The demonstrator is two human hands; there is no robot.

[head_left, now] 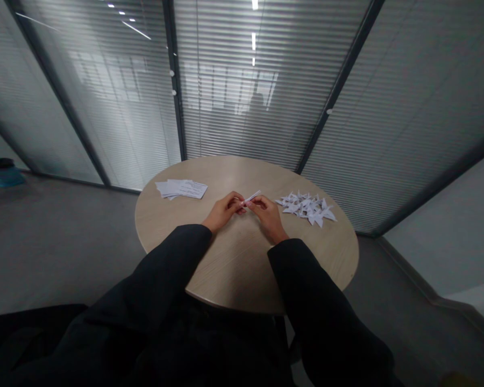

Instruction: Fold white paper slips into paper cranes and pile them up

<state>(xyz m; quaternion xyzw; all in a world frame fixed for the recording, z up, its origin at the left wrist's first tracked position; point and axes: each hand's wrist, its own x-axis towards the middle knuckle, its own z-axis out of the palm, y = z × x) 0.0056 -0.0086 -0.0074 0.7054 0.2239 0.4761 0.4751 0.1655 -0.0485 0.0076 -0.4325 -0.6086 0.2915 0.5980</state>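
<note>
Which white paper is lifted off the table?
The narrow white paper strip, held between left hand and right hand; the printed white sheets and folded white paper figures lie on the round wooden table.

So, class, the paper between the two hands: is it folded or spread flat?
Folded: the white paper is a narrow strip pinched between the left hand and right hand, not a wide sheet.

A round pale wood table (234, 263) holds a stack of printed white sheets (181, 188) and a heap of white origami cranes (306, 208).
</note>
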